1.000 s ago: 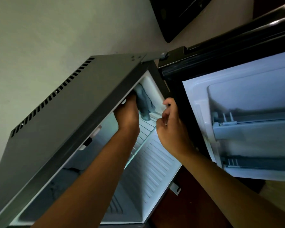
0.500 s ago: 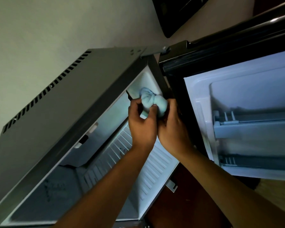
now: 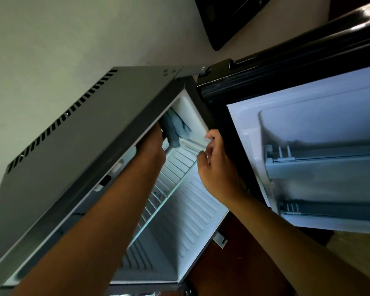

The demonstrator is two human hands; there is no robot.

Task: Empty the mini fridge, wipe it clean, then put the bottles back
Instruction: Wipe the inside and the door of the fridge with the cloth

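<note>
1. Two bare hands work at the open mini fridge (image 3: pixel 77 146), whose grey top panel with a row of vent slots fills the left of the view.
2. The left hand (image 3: pixel 153 144) reaches up into the top of the fridge cavity and holds a bunched blue-grey cloth (image 3: pixel 175 129) against the upper rear corner; how its fingers lie is hidden by the fridge's top edge.
3. The cloth hangs just above the white wire shelf (image 3: pixel 175 165).
4. The right hand (image 3: pixel 217 167) is apart from the cloth, near the hinge-side edge of the fridge opening, its grip holding nothing, fingers loosely curled.
5. The fridge door (image 3: pixel 308 146) stands swung open on the right, showing its white inner liner and two door racks (image 3: pixel 329 165).
6. No bottles show inside the cavity or in the door racks.
7. A pale wall (image 3: pixel 62 39) lies behind the fridge.
</note>
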